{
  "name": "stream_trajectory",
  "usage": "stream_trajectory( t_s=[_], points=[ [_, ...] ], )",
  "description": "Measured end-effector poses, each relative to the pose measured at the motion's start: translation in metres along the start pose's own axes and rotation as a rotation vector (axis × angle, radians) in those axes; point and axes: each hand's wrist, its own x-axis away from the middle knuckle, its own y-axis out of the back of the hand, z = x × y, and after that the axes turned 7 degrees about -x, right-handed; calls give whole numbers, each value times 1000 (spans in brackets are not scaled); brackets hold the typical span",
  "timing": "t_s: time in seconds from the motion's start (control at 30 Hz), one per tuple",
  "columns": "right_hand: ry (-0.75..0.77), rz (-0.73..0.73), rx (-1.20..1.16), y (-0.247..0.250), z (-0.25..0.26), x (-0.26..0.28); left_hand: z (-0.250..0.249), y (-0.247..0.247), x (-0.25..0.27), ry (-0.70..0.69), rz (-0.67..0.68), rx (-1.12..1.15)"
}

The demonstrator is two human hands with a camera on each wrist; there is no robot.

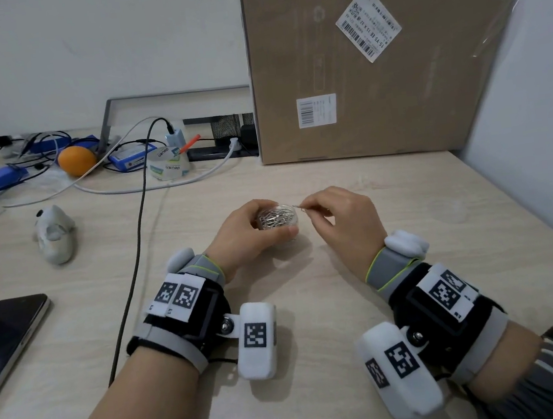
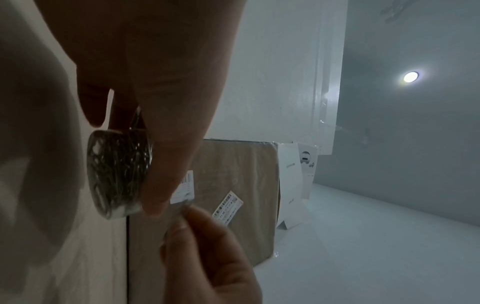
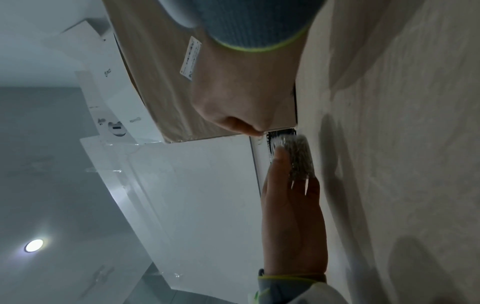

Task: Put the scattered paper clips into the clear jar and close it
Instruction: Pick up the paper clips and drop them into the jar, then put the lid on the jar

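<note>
The clear jar (image 1: 276, 217), packed with silver paper clips, stands open on the wooden table (image 1: 314, 308). My left hand (image 1: 268, 230) grips it round the sides, thumb on the near wall. Just right of the jar's rim, my right hand (image 1: 306, 210) pinches one paper clip (image 1: 299, 207) between thumb and forefinger. The clear lid (image 1: 449, 211) lies flat on the table further right. In the left wrist view the jar (image 2: 116, 174) sits under my left fingers, and the right hand (image 2: 207, 257) holds the clip (image 2: 185, 202) beside it. The right wrist view also shows the jar (image 3: 298, 156).
A large cardboard box (image 1: 374, 77) stands at the back right against a white partition (image 1: 532, 111). A phone (image 1: 4, 340) lies at the front left. A black cable (image 1: 141, 242) crosses the table. An orange (image 1: 76, 160), tape rolls (image 1: 168, 163) and a grey device (image 1: 54, 234) sit back left.
</note>
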Motion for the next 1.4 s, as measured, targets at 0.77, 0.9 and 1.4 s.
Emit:
stream_trajectory(
  t_s=[0.77,0.9,1.4],
  points=[
    [-483,-95,445,42,-35,-3,-10,-10,10,-44,34,100],
    [-819,-14,624,72,-61,4,-11,-11,12,-52,16,141],
    [-1042,195,646,77,-81,7,-5,-12,9,-37,23,61]
  ],
)
